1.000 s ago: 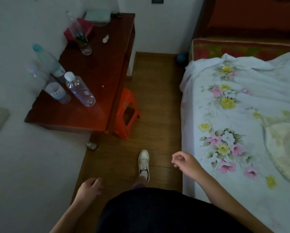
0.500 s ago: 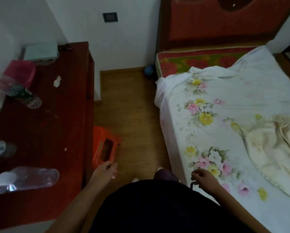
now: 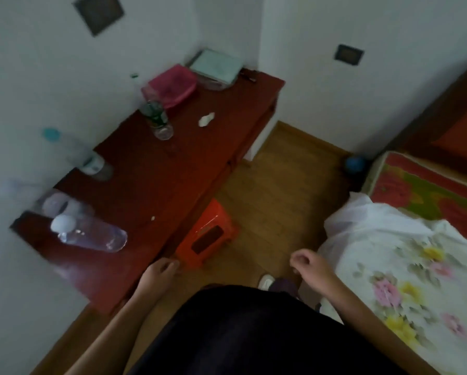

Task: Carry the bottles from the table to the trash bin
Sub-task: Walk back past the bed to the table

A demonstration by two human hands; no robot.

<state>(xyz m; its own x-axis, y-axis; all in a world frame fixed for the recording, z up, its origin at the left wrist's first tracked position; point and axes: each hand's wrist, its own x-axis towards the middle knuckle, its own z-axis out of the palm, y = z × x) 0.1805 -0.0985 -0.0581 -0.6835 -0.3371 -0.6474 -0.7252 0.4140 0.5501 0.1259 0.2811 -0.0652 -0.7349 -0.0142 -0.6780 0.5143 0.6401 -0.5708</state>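
Observation:
Several clear plastic bottles stand on a dark red table [image 3: 189,169] along the left wall. Nearest is a white-capped bottle [image 3: 91,235], with another white-capped one [image 3: 62,207] just behind it. A blue-capped bottle [image 3: 78,152] stands farther back, and a green-labelled bottle [image 3: 156,117] sits mid-table. My left hand [image 3: 158,274] hangs at the table's front edge, fingers loosely curled, holding nothing. My right hand [image 3: 310,266] is loosely closed and empty, beside the bed. No trash bin is in view.
An orange plastic stool [image 3: 208,234] stands on the wooden floor against the table. A bed with a floral sheet [image 3: 405,261] fills the right side. A pink box [image 3: 172,85], a pale green box [image 3: 216,66] and a crumpled tissue [image 3: 206,120] lie on the table.
The view has swung left, bringing the table and all its bottles into sight. I have stepped closer; my left hand now sits at the table's edge, my right hand has lifted slightly.

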